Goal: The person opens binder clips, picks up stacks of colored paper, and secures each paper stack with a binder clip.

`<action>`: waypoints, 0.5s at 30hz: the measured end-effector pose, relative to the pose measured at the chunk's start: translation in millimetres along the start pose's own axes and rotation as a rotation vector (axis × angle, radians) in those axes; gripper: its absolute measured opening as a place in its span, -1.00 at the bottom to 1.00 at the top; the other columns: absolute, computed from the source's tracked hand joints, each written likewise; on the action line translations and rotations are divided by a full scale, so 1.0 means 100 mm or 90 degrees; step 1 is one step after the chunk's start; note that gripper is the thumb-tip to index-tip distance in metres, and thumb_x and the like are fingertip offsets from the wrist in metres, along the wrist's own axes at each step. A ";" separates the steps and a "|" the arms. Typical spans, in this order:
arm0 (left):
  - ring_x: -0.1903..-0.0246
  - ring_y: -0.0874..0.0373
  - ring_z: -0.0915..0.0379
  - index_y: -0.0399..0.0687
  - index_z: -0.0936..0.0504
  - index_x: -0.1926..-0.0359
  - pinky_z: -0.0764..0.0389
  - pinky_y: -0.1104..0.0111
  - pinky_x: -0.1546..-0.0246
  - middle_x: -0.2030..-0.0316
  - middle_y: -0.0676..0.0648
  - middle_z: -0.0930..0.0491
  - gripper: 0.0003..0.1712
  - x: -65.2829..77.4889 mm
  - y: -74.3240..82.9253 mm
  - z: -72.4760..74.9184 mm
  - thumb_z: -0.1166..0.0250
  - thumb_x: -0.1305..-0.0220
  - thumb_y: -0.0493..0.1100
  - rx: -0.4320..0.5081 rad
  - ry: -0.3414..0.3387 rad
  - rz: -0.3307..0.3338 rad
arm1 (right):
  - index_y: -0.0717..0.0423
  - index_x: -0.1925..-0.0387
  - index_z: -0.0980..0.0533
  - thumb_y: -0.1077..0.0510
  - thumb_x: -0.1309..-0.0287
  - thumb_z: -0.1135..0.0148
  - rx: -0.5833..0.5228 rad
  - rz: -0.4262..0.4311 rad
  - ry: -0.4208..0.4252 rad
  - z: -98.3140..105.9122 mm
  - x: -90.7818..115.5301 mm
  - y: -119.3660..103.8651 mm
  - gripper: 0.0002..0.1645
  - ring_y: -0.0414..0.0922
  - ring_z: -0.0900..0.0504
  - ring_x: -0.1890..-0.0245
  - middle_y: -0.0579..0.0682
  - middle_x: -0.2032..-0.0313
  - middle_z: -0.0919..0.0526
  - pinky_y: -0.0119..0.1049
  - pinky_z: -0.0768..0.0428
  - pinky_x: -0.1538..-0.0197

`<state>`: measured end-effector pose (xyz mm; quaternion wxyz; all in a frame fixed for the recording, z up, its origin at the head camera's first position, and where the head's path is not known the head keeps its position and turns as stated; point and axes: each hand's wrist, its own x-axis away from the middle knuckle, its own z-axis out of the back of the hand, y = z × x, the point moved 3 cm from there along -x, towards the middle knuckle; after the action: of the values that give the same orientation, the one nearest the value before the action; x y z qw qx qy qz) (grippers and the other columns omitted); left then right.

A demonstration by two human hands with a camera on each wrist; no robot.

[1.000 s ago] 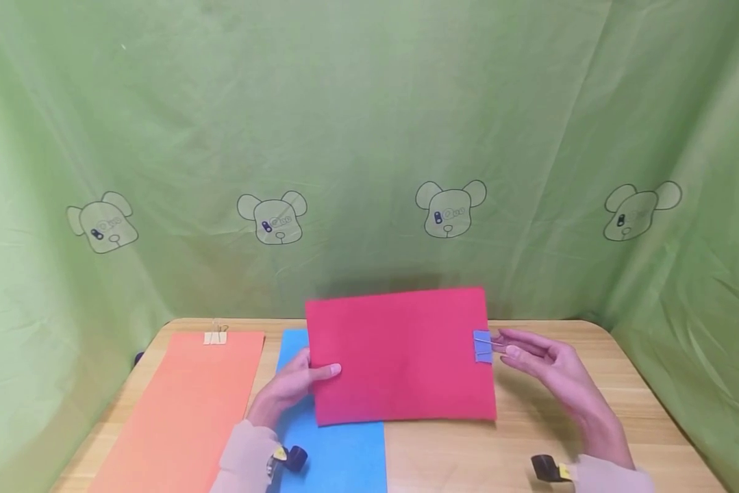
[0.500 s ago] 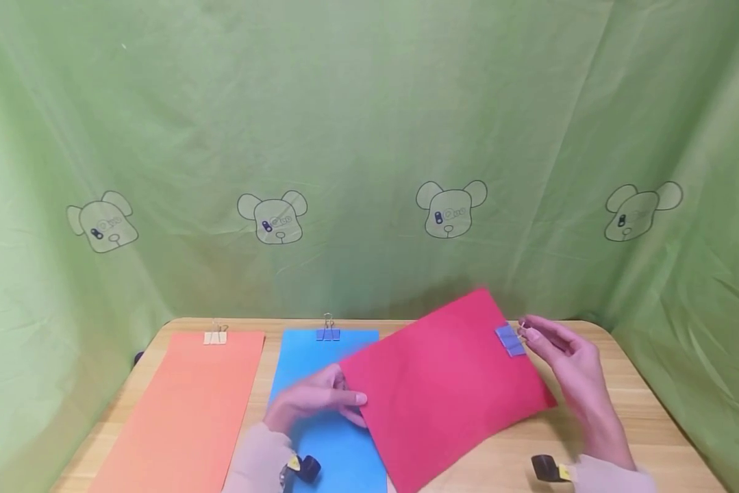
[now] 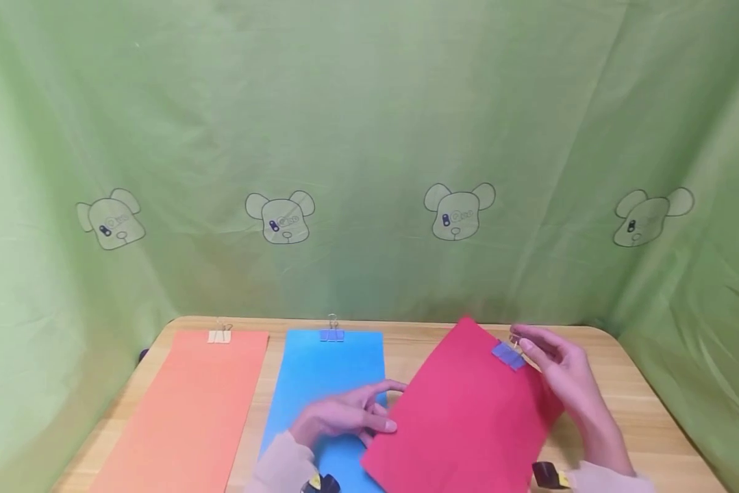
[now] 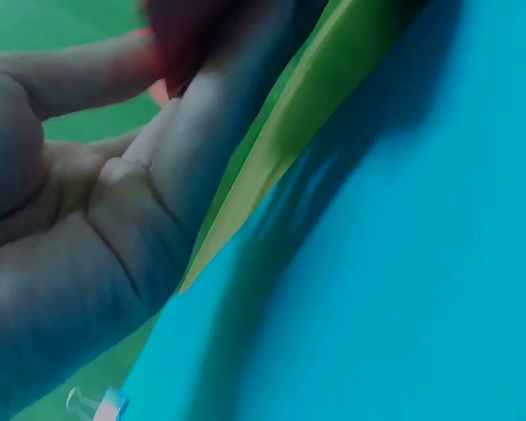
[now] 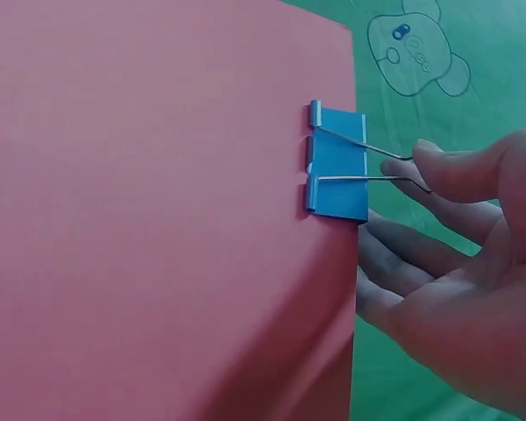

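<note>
A red sheet of paper (image 3: 461, 418) is tilted above the right half of the table, with a blue binder clip (image 3: 508, 355) on its upper right edge. My right hand (image 3: 563, 373) pinches the clip's wire handles (image 5: 377, 180) between thumb and fingers; the other fingers lie behind the sheet. At the sheet's left edge is my left hand (image 3: 351, 414), thumb at the front and a finger reaching along the edge. In the left wrist view my left hand (image 4: 96, 202) has a dark red corner between thumb and finger. Below it lies a blue sheet (image 3: 326, 370).
A blue-purple binder clip (image 3: 332, 335) grips the blue sheet's far edge. Further left lies an orange sheet (image 3: 190, 404) with a white binder clip (image 3: 219, 336). The wooden table (image 3: 628, 390) ends at a green curtain (image 3: 369, 123) behind and at both sides.
The red sheet has turned from sideways toward upright and come lower, its left end swinging nearer me. My left hand moved right and nearer with it, uncovering the blue sheet's clip.
</note>
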<state>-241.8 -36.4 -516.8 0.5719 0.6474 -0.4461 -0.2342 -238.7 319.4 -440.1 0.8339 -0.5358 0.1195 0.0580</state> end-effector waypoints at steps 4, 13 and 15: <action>0.42 0.14 -0.72 0.11 -0.35 -0.42 -0.71 0.34 0.50 0.19 -0.20 -0.77 -0.37 -0.08 -0.05 -0.13 -0.27 -0.42 -0.31 -0.034 0.050 0.005 | 0.31 -0.26 -0.53 0.09 -0.47 -0.21 0.030 0.017 -0.008 -0.06 0.02 -0.03 -0.52 -0.52 -0.61 0.00 0.06 -0.09 -0.72 -0.66 -0.50 -0.01; 0.65 0.22 -0.55 0.04 -0.53 -0.21 -0.57 0.43 0.69 0.54 -0.05 -0.65 -0.51 -0.19 -0.11 -0.22 -0.29 -0.32 -0.42 -0.067 0.137 -0.020 | 0.23 -0.31 -0.50 0.02 -0.45 -0.25 0.046 0.003 -0.031 -0.16 0.00 0.02 -0.45 -0.57 -0.57 -0.01 0.26 -0.20 -0.62 -0.70 -0.44 -0.05; 0.66 0.23 -0.51 0.05 -0.54 -0.21 -0.55 0.44 0.71 0.57 -0.04 -0.62 -0.50 -0.20 -0.12 -0.23 -0.28 -0.32 -0.44 -0.070 0.158 -0.028 | 0.24 -0.35 -0.47 0.01 -0.45 -0.25 0.036 -0.008 -0.030 -0.14 0.01 0.06 -0.41 -0.54 -0.57 -0.04 0.23 -0.23 -0.61 -0.69 -0.43 -0.06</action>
<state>-229.0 -8.2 -527.3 0.6520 0.6487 -0.3441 -0.1890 -241.5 309.2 -450.9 0.8517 -0.5111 0.0977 0.0620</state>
